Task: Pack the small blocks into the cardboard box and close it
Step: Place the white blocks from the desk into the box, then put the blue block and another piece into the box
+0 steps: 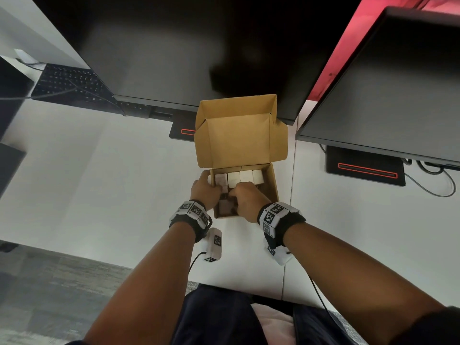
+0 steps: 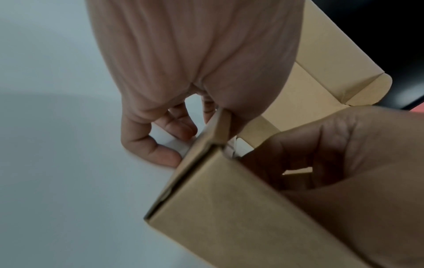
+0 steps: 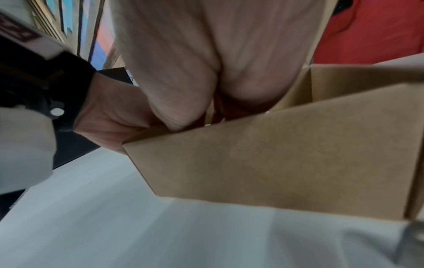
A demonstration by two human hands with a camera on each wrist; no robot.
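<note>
Head view is showing both hands working inside the open cardboard box [image 1: 270, 181], which is sitting on the white desk [image 1: 99, 183] with its lid [image 1: 239, 135] standing up beyond the fingertips. The left hand [image 1: 205, 189] is gripping the box's left wall, thumb inside and fingers [image 2: 165, 154] curling down the outside to the desk. The right hand [image 1: 245, 197] is reaching into the near half with its fingers bent downward; whether they are pinching a block or only pressing one into place I cannot tell, since the knuckles are covering the tips. A row of small blocks [image 1: 239, 179] is lying just beyond the right fingertips against the far wall, with at least one more under the hands.

Judging by their look, the blocks are light, rigid and smooth-faced, so pinching opposite flat sides should be holding them well. The box looks like thin, bendable card; steadying it by a wall, as the left hand is doing, seems wise, and the lid is probably best taken by its front flap.

Both wrist views are being largely blocked by palm and cardboard, so the count of packed blocks and any gaps are staying unclear.
</note>
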